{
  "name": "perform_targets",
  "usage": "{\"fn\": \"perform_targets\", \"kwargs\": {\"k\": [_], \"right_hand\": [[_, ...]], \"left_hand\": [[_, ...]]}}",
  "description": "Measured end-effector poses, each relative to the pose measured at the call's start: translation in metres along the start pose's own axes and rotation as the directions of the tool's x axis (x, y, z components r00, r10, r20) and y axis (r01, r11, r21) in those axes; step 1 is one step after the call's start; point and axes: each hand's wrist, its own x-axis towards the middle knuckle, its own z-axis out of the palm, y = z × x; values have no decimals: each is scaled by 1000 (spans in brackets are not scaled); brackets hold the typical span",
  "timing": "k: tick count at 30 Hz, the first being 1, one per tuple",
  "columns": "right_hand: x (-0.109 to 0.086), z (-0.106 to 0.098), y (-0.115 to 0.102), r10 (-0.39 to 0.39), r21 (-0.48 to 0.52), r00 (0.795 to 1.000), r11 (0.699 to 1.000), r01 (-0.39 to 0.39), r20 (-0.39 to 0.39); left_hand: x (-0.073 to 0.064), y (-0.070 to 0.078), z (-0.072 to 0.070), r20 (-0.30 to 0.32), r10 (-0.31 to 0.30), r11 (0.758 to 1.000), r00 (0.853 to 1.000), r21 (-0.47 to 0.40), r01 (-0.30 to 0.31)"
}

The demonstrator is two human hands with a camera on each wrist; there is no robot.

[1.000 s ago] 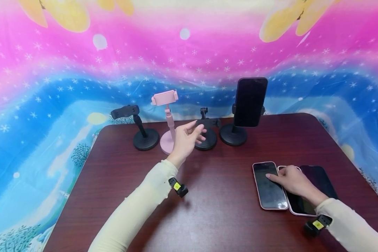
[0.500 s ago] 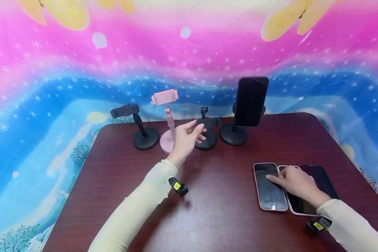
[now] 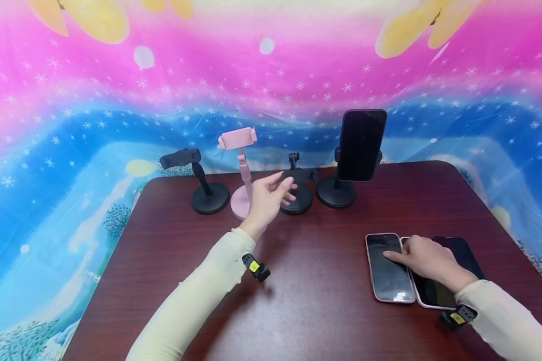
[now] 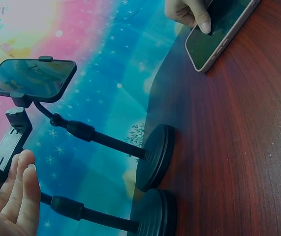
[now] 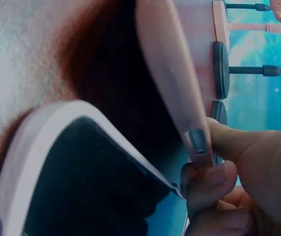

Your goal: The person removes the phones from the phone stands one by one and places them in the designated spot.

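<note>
My left hand pinches the left end of the black clamp on a phone stand with a round black base. The left wrist view shows this clamp between thumb and fingers. At the right, my right hand grips a pink-cased phone by its right edge, thumb on the dark screen. In the right wrist view, fingertips curl round that phone's edge, which looks raised off the table. Close beside it, partly under the hand, lies a second phone with a pale rim.
A third dark phone lies further right. Behind, another black stand holds an upright phone. A pink stand and a black stand stand left of the left hand. A patterned cloth hangs behind the table.
The head view shifts very slightly. Both hands keep their holds, and the right hand and its phone barely move.
</note>
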Motion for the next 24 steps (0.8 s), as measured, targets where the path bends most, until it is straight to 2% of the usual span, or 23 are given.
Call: {"fn": "perform_targets", "kwargs": {"k": [24], "right_hand": [[0, -2, 2, -2, -20, 1000, 1000, 2, 30]], "left_hand": [[0, 2, 3, -21, 5, 1000, 1000, 1, -5]]}}
